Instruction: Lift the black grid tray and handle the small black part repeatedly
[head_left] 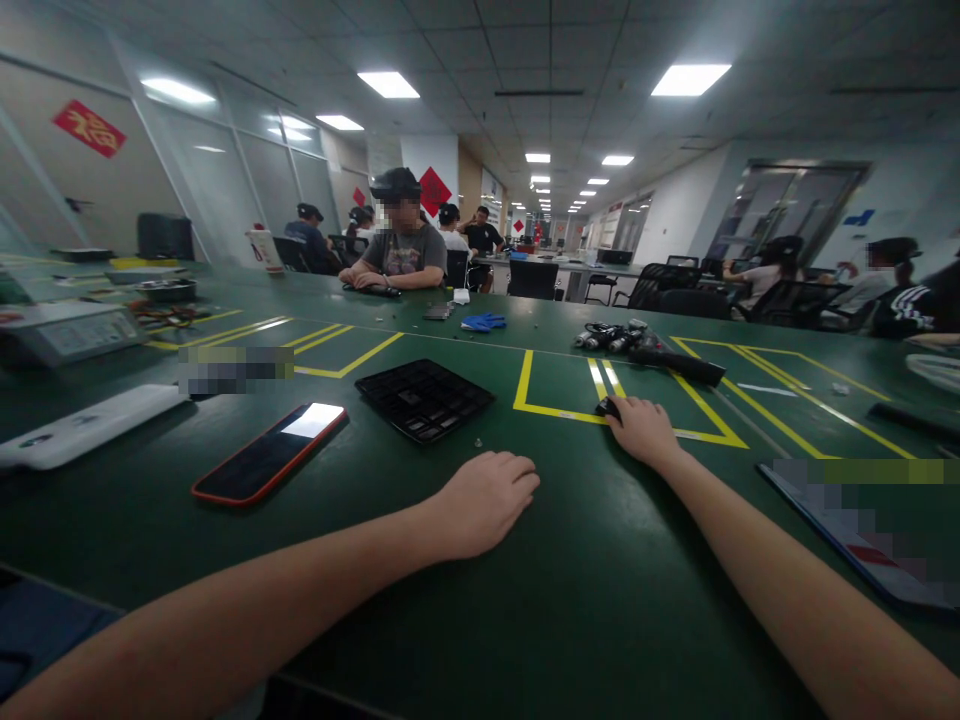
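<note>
My right hand (643,430) is closed on a small black part (607,407) at the near yellow tape line; its kind is not clear. Palm down on the green table (585,610), my left hand (480,505) has its fingers curled together, and anything beneath them is hidden. Beyond it lies a square black plastic tray-like cover (424,398) with a ribbed grid inside. A tiny clear piece (478,442) is between that cover and my left hand. To the left rests a phone in a red-orange case (270,455).
Cable coils with metal connectors (611,338) and a black tube-shaped thing (679,366) lie beyond my right hand. Blue gloves (484,322) are farther back. A white long device (90,428) is at left, a flat dark-edged device (862,540) at right. A person (405,245) sits opposite.
</note>
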